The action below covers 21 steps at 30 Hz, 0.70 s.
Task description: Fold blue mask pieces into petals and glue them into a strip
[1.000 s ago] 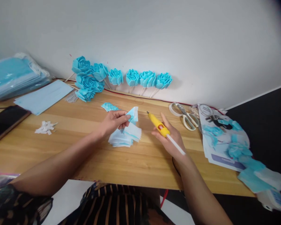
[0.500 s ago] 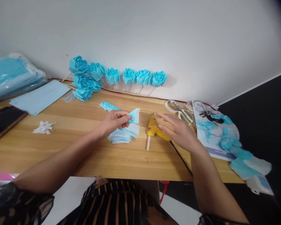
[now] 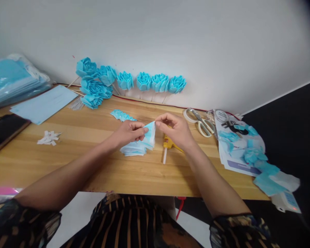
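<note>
A small piece of blue and white fabric (image 3: 150, 132) is stretched between my two hands. My left hand (image 3: 130, 133) pinches its left side between thumb and fingers. At its upper right corner, the thumb and fingertips of my right hand (image 3: 174, 129) are closed on it. Below lies a stack of similar cut pieces (image 3: 133, 149). A yellow glue gun (image 3: 167, 142) with a white glue stick poking out rests on the table, partly hidden under my right hand. Behind my left hand is a row of folded blue petals (image 3: 121, 115).
Several blue fabric roses (image 3: 144, 81) on sticks lean against the wall. Scissors (image 3: 205, 127) and a tape roll (image 3: 189, 115) lie right, beside a paper sheet with blue scraps (image 3: 232, 148). Left are white strips (image 3: 49, 137), a phone (image 3: 5, 132), a blue sheet (image 3: 45, 103) and bagged masks (image 3: 15, 81).
My right hand has moved left from above the glue gun and now grips the fabric piece's corner. My left hand keeps its pinch on the piece, nearly in place.
</note>
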{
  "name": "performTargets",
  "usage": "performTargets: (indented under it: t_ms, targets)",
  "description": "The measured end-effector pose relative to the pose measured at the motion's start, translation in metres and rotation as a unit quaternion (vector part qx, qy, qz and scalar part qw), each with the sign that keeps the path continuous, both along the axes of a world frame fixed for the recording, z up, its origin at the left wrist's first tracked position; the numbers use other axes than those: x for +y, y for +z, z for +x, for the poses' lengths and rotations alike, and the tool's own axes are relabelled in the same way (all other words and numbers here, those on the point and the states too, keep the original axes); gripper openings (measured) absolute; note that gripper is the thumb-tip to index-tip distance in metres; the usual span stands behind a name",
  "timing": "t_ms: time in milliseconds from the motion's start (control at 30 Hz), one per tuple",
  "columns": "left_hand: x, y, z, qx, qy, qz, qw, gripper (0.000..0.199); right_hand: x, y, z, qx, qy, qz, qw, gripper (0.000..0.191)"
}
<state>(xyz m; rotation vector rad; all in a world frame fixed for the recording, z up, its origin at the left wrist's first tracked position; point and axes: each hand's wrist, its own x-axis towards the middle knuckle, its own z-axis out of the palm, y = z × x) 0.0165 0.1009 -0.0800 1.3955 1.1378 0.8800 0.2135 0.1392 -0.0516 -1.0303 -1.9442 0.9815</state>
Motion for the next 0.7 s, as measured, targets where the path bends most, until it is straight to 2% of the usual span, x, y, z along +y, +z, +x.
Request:
performTargets:
  t_ms: [133, 233, 300, 367, 533, 700]
  targets:
    - [0.001, -0.004, -0.001, -0.031, 0.018, -0.016, 0.999, 0.035, -0.001, -0.008, 0.003, 0.016, -0.023, 0.023, 0.999, 0.017]
    - [0.003, -0.006, -0.001, -0.095, 0.04, -0.035, 0.994, 0.037, -0.004, -0.011, 0.01, 0.014, -0.047, 0.157, 0.986, 0.026]
    - [0.003, -0.006, -0.001, -0.146, 0.053, -0.055, 0.986, 0.037, -0.006, -0.012, 0.015, -0.007, -0.043, 0.254, 0.966, 0.026]
    - [0.003, -0.006, 0.0, -0.183, 0.055, -0.076, 0.979, 0.038, -0.008, -0.013, 0.017, -0.028, -0.026, 0.314, 0.949, 0.023]
    - [0.002, -0.002, 0.001, -0.228, 0.053, -0.104, 0.967, 0.039, -0.007, -0.02, 0.018, -0.052, -0.003, 0.388, 0.92, 0.017]
    - [0.001, -0.001, 0.002, -0.231, 0.046, -0.115, 0.965, 0.039, -0.008, -0.022, 0.015, -0.049, 0.006, 0.409, 0.911, 0.017]
